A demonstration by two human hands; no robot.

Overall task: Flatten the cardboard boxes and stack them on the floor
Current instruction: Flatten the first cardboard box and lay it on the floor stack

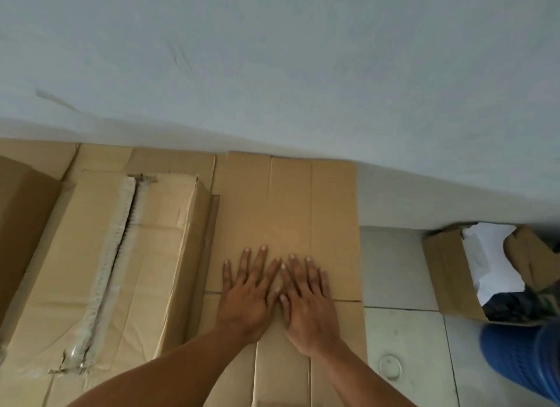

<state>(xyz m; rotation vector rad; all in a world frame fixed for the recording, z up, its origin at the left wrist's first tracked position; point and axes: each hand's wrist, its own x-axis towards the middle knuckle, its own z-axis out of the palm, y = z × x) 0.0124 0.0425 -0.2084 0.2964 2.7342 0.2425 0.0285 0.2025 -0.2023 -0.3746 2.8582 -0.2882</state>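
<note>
A flattened brown cardboard box [288, 212] lies on the floor against the wall. My left hand [247, 294] and my right hand [306, 300] rest palm-down on it side by side, fingers spread, index fingers touching, holding nothing. To the left stands an unflattened cardboard box [100, 270] with a torn taped seam along its top. It sits on more flat cardboard [169, 161]. Another brown box [21, 218] shows partly at the far left edge.
A pale wall [272, 73] runs along the back. On the tiled floor [397, 270] at right stands a small open box [448, 267] holding white paper and dark items. A blue ribbed container [527, 361] is at the lower right.
</note>
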